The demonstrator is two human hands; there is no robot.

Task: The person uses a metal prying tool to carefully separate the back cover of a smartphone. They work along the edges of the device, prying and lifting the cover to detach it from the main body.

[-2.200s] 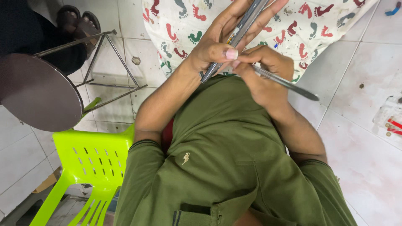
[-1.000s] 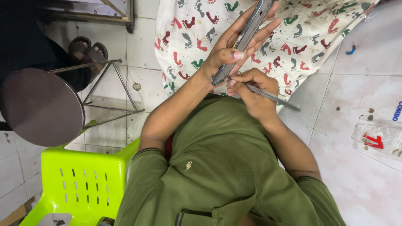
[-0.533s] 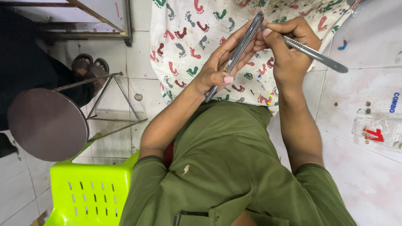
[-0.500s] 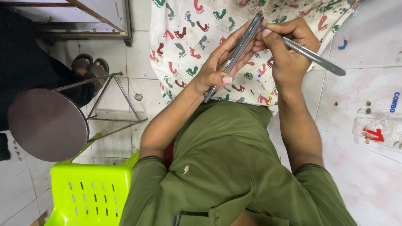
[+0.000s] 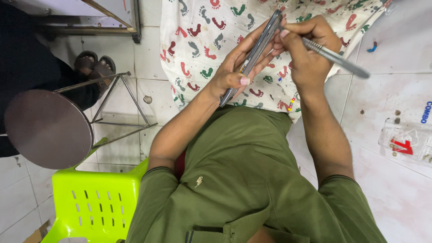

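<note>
My left hand (image 5: 231,72) fingers grip the thin phone (image 5: 252,54) by its long edges above the footprint cloth (image 5: 202,27); right hand (image 5: 306,49) pinches a metal tool (image 5: 335,58) at its top corner. I judge the phone stiff, slippery, fragile.

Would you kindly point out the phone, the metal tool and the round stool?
phone (image 5: 252,56), head view, its thin side edge.
metal tool (image 5: 337,60), head view, mid handle.
round stool (image 5: 47,128), head view, seat top.
</note>
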